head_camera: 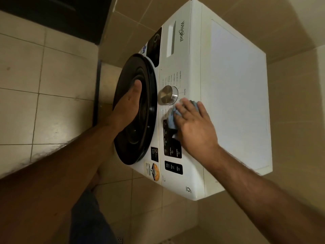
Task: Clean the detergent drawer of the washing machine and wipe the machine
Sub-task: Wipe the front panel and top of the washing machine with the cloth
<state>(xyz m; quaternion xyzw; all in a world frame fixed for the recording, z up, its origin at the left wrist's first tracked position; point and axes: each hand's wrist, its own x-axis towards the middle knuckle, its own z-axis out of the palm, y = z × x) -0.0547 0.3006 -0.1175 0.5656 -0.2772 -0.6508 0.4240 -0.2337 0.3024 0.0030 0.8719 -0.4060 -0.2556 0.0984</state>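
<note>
Most of the blue cloth (173, 118) is hidden under the right hand (194, 127), whose spread fingers press it flat onto the control panel of the washing machine (233, 81), just beside the one silver dial (168, 97). The left hand (130, 104) lies open against the black round door (140, 110) below the dial. One detergent drawer (173, 38) sits closed beyond the dial — "Whirlpool" printed beside it; smaller panel lettering is unreadable.

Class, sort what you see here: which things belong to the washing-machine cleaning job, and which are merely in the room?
Job: washing machine; detergent drawer, closed; blue cloth under right hand; left hand on round door.

Just there: tiled floor; dark doorway.
</note>
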